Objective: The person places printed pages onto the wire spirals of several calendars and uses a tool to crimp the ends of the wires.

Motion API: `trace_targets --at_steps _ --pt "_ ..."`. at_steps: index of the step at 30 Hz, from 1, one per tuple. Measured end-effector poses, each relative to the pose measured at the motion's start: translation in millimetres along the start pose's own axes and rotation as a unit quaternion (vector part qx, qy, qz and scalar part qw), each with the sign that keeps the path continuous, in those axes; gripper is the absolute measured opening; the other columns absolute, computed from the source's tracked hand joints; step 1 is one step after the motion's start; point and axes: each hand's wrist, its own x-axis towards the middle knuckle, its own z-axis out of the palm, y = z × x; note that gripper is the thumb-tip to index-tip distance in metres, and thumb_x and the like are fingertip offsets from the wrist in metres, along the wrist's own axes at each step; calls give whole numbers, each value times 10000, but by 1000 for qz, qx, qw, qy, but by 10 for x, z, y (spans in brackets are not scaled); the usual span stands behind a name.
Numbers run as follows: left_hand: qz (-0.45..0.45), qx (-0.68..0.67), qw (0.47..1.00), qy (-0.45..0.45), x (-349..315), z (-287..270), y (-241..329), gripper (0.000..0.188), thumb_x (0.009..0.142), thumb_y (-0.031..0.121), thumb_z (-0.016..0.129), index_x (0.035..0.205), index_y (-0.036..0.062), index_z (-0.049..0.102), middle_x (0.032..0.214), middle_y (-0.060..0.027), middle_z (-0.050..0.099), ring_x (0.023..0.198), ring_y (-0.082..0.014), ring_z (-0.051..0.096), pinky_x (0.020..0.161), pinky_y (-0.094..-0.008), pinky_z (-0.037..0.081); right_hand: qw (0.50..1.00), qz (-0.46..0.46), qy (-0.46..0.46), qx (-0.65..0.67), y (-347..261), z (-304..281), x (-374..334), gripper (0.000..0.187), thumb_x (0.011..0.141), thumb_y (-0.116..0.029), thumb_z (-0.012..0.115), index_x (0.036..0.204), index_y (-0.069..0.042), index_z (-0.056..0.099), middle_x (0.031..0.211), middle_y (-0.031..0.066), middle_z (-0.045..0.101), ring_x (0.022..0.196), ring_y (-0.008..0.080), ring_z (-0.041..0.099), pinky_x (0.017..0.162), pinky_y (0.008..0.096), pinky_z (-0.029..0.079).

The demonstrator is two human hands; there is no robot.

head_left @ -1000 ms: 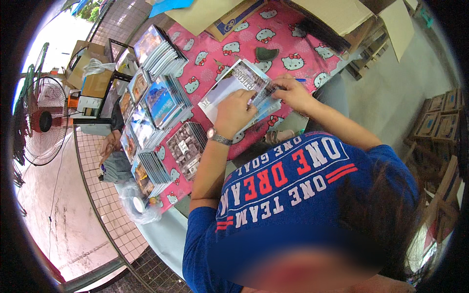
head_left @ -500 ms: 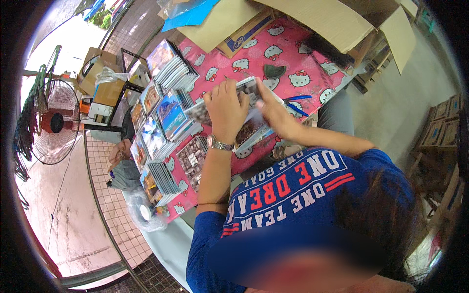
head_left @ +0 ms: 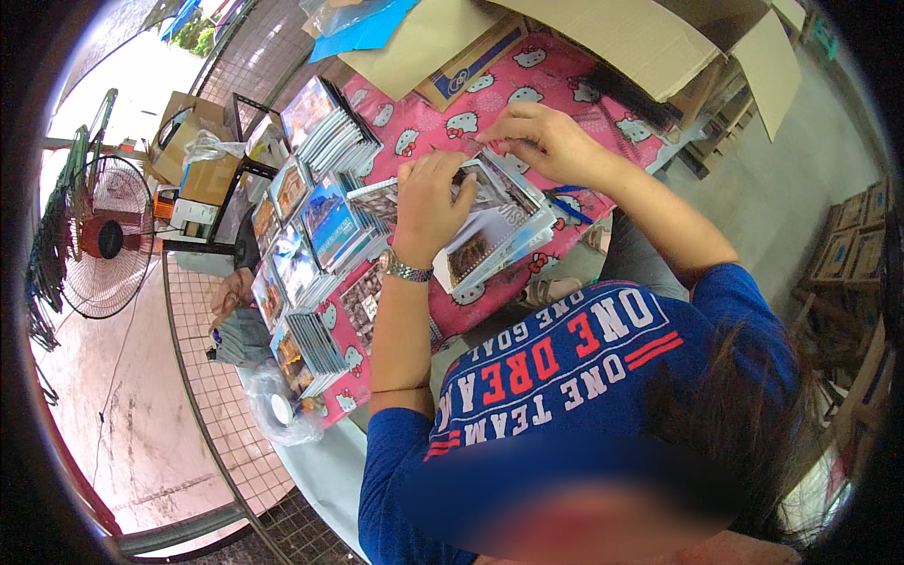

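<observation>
My left hand is closed over the far left edge of a grey picture-covered notebook, its thumb pointing right across the cover. Beneath and to the right lie more notebooks, slightly fanned, one with a spiral binding showing. My right hand is just beyond the far edge of this pile. Its thumb and forefinger are pinched together; what they hold, if anything, is too small to make out. A blue pen lies partly under the pile's right side.
Stacks of picture-covered notebooks stand on the pink patterned tablecloth at left. An open cardboard box and a dark bundle of strands are at the far side. A fan stands left, near part of another person.
My right hand has left the notebook's right side and moved up to the far edge, fingers now pinched. The notebook lies lower on the pile. My left hand stays on it.
</observation>
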Motion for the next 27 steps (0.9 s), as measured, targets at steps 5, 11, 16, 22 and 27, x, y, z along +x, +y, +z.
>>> trace_targets --at_steps 5,11,16,22,27 --pt "-25 -27 998 -55 47 -36 -66 268 797 169 679 1033 46 647 988 -134 661 964 -308 596 871 -413 398 997 -40 -55 45 35 9 50 310 839 -7 581 1131 -74 659 944 144 626 895 312 622 786 395 505" --pt "-4 -42 998 -39 105 -30 -98 228 815 197 657 993 56 644 927 -111 661 908 -285 602 849 -408 369 993 17 -86 78 71 29 59 303 851 -58 599 1147 -87 654 953 174 644 919 346 629 801 411 515" --pt "-21 -60 997 -39 157 -14 -100 196 843 215 643 969 64 657 914 -112 671 899 -283 607 843 -405 369 999 -29 -5 -27 -108 50 -26 241 861 -128 627 1088 -52 653 856 173 622 839 345 622 760 406 512" --pt "-26 -29 999 -29 154 25 -48 183 839 203 647 979 86 658 910 -100 669 892 -266 607 852 -400 366 968 173 -69 169 -64 101 42 235 878 -197 638 1044 -31 641 929 158 599 871 335 617 750 424 500" --pt "16 10 1000 24 86 91 -14 277 798 128 645 1071 107 605 973 -79 653 938 -245 595 898 -416 361 998 -27 56 -25 -103 115 -80 291 895 -187 615 1142 -38 576 860 193 635 830 373 626 729 457 502"
